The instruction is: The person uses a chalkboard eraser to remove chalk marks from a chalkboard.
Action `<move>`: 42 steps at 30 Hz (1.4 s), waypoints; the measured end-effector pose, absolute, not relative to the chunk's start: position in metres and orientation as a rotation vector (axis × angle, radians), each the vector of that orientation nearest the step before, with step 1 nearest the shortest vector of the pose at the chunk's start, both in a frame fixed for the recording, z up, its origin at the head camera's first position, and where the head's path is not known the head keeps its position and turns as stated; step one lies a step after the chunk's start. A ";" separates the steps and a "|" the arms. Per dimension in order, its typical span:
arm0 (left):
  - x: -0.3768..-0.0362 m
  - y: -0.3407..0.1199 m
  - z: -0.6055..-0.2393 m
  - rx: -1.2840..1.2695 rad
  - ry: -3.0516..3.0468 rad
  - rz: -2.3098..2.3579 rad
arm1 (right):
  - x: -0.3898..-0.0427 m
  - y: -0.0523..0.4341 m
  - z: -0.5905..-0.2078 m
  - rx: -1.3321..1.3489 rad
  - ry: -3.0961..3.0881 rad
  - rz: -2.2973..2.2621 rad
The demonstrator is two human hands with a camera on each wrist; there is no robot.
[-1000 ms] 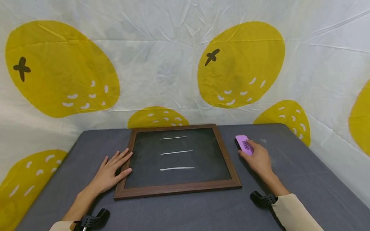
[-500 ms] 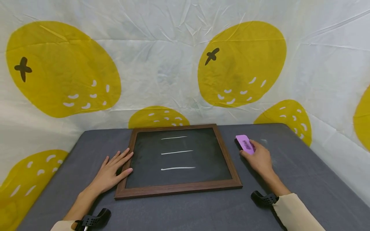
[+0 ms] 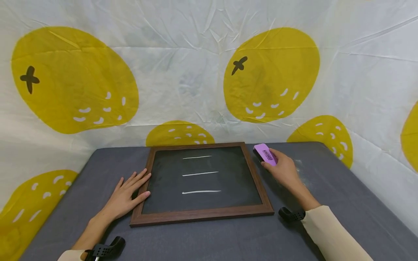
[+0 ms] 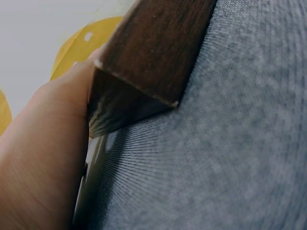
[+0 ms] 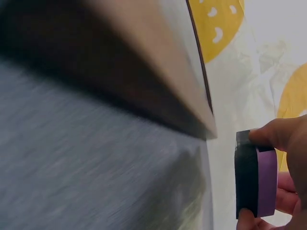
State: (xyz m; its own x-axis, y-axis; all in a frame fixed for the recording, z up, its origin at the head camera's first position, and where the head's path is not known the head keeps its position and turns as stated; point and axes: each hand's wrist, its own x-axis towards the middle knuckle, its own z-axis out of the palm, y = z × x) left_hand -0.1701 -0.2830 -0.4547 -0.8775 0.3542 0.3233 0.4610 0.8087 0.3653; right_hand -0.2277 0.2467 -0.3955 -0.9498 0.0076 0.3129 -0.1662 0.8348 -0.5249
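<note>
A wood-framed chalkboard (image 3: 202,181) lies on the table with three white horizontal lines on its dark surface. My left hand (image 3: 124,197) rests with spread, straight fingers on the frame's left side; the left wrist view shows the frame's brown corner (image 4: 144,57) close beside that hand. To the right of the board, my right hand (image 3: 282,168) grips a purple eraser with a black underside (image 3: 266,154). In the right wrist view the eraser (image 5: 256,177) is pinched between thumb and fingers, raised off the cloth.
Dark grey cloth (image 3: 202,239) covers the table. A pale chalky smudge (image 3: 298,168) marks it right of the right hand. Behind stands a white curtain (image 3: 183,72) printed with yellow fruit shapes. Black bands (image 3: 106,248) sit on both wrists.
My right hand has lifted the eraser and carried it left and away from me, close to the board's upper right corner. The left hand stays in place.
</note>
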 end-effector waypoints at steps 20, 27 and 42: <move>-0.167 -0.282 -0.454 -0.604 -2.765 -0.639 | -0.263 0.178 -0.393 0.313 -2.837 0.760; -0.169 -0.282 -0.455 -0.615 -2.765 -0.646 | -0.269 0.165 -0.394 0.345 -2.835 0.759; -0.171 -0.284 -0.455 -0.623 -2.768 -0.648 | -0.276 0.144 -0.400 0.351 -2.852 0.745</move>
